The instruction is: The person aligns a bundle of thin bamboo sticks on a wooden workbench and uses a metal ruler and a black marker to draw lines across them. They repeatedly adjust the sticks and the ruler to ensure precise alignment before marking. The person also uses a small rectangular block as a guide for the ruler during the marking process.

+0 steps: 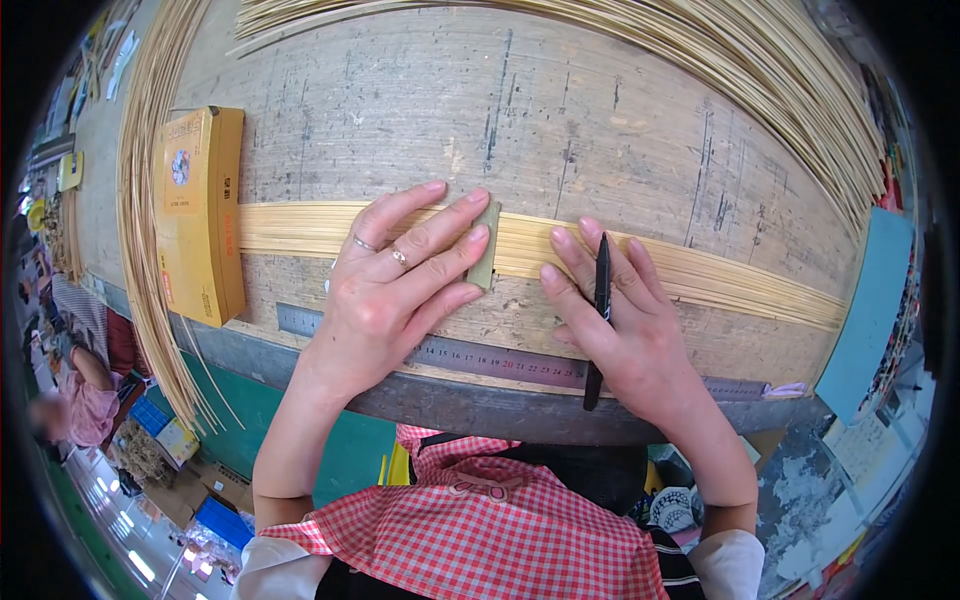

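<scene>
A flat row of thin, pale bamboo strips [522, 246] runs left to right across the wooden workbench. My left hand [385, 275], with rings on two fingers, lies stretched over the row. Its fingertips touch a short greenish strip [485, 258] set crosswise on the row. My right hand [625, 325] rests farther right, fingertips on the bamboo. A black marker pen [603, 280] is held in that hand, sloping between the thumb and the fingers. A metal ruler [505, 362] lies below both hands along the near edge, partly hidden by them.
A yellow box [205, 215] stands at the row's left end. Long loose bamboo strips [150, 190] hang over the bench edge beyond it. Another large bundle [730, 60] curves along the far right side. A blue-green board [868, 315] borders the right end. A seated person is far left.
</scene>
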Available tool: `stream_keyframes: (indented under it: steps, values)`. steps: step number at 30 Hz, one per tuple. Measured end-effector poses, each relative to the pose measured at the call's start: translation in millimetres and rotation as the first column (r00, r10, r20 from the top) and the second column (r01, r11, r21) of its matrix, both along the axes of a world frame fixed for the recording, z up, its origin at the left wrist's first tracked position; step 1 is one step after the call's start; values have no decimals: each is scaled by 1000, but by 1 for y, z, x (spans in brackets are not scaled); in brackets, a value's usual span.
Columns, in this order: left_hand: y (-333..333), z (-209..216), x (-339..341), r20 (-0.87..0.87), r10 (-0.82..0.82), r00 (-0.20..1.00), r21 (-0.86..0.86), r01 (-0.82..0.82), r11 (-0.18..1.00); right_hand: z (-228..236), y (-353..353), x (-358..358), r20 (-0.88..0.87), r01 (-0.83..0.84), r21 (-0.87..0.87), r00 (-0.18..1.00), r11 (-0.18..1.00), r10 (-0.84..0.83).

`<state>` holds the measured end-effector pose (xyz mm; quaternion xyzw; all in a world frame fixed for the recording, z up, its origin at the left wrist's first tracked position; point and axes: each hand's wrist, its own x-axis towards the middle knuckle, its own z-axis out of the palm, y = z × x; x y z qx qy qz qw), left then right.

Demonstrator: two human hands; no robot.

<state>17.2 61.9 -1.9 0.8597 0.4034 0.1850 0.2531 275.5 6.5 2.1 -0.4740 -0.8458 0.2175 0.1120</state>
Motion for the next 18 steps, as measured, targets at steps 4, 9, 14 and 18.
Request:
stream_keyframes:
  steps: [4,9,14,18]
  values:
    - [0,1,0,0,-4,1000,0,4,1000,10,2,5,-150,11,-53,988,999,-19]
    - [0,0,-1,11,4,1000,10,-4,1000,25,-9,11,-426,131,-417,846,899,-321]
    - [1,-1,0,32,9,999,-9,-9,1000,23,-4,-10,-517,262,-356,744,897,-422]
    - [1,0,-1,30,8,1000,-13,-7,1000,6,-1,-30,-598,414,-284,628,865,-497]
